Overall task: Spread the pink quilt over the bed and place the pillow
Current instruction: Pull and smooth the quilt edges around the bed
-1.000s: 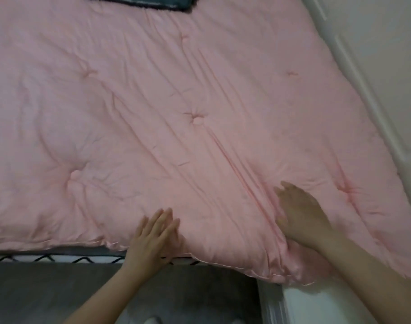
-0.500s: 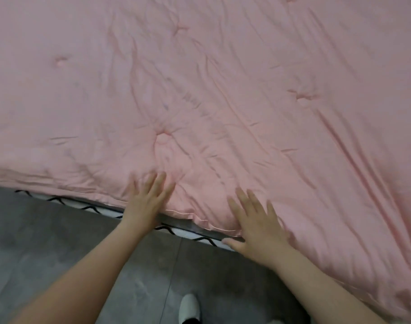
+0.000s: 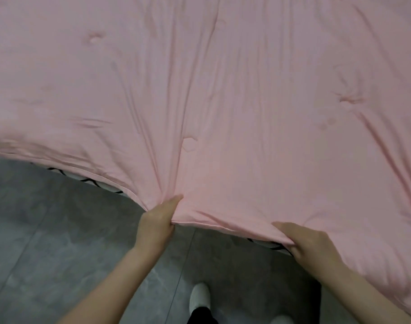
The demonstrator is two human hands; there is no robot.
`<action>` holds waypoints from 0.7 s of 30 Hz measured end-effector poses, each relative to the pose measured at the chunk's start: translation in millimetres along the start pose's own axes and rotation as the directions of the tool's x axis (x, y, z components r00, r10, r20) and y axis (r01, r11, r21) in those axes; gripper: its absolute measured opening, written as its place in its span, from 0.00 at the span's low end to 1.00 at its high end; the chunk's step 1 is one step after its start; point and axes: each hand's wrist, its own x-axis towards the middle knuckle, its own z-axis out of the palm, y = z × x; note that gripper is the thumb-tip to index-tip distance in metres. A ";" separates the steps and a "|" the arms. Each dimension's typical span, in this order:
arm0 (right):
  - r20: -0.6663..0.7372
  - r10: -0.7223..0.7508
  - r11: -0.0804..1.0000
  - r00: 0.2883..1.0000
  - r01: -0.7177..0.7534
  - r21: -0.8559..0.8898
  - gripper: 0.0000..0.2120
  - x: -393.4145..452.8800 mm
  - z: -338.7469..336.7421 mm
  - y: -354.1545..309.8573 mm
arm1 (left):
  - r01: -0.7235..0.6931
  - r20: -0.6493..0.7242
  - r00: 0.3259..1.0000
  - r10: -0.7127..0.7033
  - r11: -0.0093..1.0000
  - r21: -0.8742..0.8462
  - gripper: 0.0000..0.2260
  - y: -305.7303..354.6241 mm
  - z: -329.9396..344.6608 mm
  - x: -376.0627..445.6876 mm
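The pink quilt [image 3: 223, 90] lies spread over the bed, its near hem running left to right above the grey floor [image 3: 48, 230]; its long axis cannot be told. Creases fan from the left hand [image 3: 156, 222], which pinches the hem. The right hand [image 3: 309, 244] grips the hem further along.

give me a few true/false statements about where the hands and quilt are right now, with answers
1. Both hands grip the near edge of the pink quilt. True: the left hand and the right hand each pinch it.
2. The pillow lies in the middle of the quilt. False: no pillow is in view.
3. A black and white patterned sheet shows under the quilt's edge. True.
4. The floor is covered by a red carpet. False: the floor is grey tile.
5. The quilt lies perfectly smooth. False: creases fan out from the left hand's grip.
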 end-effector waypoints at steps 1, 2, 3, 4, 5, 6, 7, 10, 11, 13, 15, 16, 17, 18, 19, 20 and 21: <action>-0.014 -0.015 1.000 1.000 0.015 0.004 0.19 -5.4 1.0 0.7 | -0.034 -0.067 0.997 0.034 0.999 0.007 0.20 3.2 -6.0 -6.0; -0.021 -0.027 1.000 0.999 0.027 0.005 0.20 -7.0 -0.2 -0.5 | -0.045 -0.103 0.994 0.044 0.999 -0.008 0.20 4.8 -10.7 -10.8; -0.016 -0.054 0.998 0.998 0.054 -0.015 0.21 -8.2 1.7 2.1 | -0.038 -0.094 0.995 0.036 0.999 -0.026 0.20 6.0 -12.7 -15.0; -0.004 -0.082 0.995 0.997 0.081 -0.057 0.21 -6.1 3.4 1.9 | -0.025 -0.062 0.998 0.023 0.999 -0.022 0.21 3.9 -13.5 -15.8; 0.022 -0.091 0.991 0.996 0.093 -0.100 0.22 -4.9 9.6 3.7 | -0.020 0.003 1.000 0.020 1.000 0.015 0.21 2.7 -10.5 -16.1; 0.067 -0.089 0.983 0.994 0.098 -0.153 0.25 -2.4 15.8 3.3 | -0.035 0.083 0.996 0.029 0.997 0.073 0.21 -0.5 -4.9 -14.9; 0.107 -0.122 0.968 0.987 0.142 -0.205 0.29 -0.1 27.2 5.5 | -0.057 0.184 0.983 0.029 0.987 0.150 0.24 -4.1 0.6 -12.3; 0.255 -0.136 0.921 0.957 0.217 -0.323 0.33 5.3 44.1 2.3 | -0.102 0.381 0.924 -0.008 0.958 0.267 0.30 -9.1 10.1 -2.9; 0.254 -0.125 0.927 0.959 0.204 -0.316 0.33 6.7 43.5 0.4 | -0.134 0.404 0.915 0.016 0.955 0.265 0.26 -8.0 7.9 0.8; 0.227 -0.096 0.951 0.969 0.157 -0.265 0.30 11.5 33.7 -6.0 | -0.181 0.397 0.913 0.098 0.967 0.177 0.19 -9.9 1.3 5.0; 0.166 -0.110 0.960 0.980 0.148 -0.236 0.28 16.1 24.4 -8.3 | -0.263 0.355 0.910 0.215 0.960 0.093 0.19 -19.2 -8.4 12.9; 0.141 -0.118 0.962 0.983 0.148 -0.230 0.27 19.0 19.8 -9.5 | -0.305 0.320 0.909 0.266 0.949 0.078 0.20 -28.7 -12.8 17.5; 0.118 -0.133 0.962 0.984 0.157 -0.223 0.26 23.4 16.7 -10.9 | -0.333 0.286 0.911 0.296 0.939 0.089 0.22 -41.1 -16.3 23.2; 0.099 -0.140 0.965 0.985 0.158 -0.208 0.27 28.3 13.6 -14.3 | -0.330 0.264 0.920 0.291 0.937 0.118 0.25 -54.6 -20.7 29.0; 0.069 -0.157 0.966 0.985 0.168 -0.197 0.29 34.1 13.2 -17.7 | -0.305 0.267 0.929 0.256 0.939 0.159 0.29 -67.9 -25.2 34.9; 0.058 -0.159 0.967 0.985 0.168 -0.191 0.33 41.3 13.1 -23.9 | -0.266 0.290 0.936 0.200 0.940 0.212 0.33 -81.5 -30.4 41.5; 0.061 -0.164 0.966 0.985 0.173 -0.192 0.38 49.1 14.3 -31.7 | -0.222 0.334 0.934 0.127 0.938 0.266 0.38 -93.2 -36.7 48.3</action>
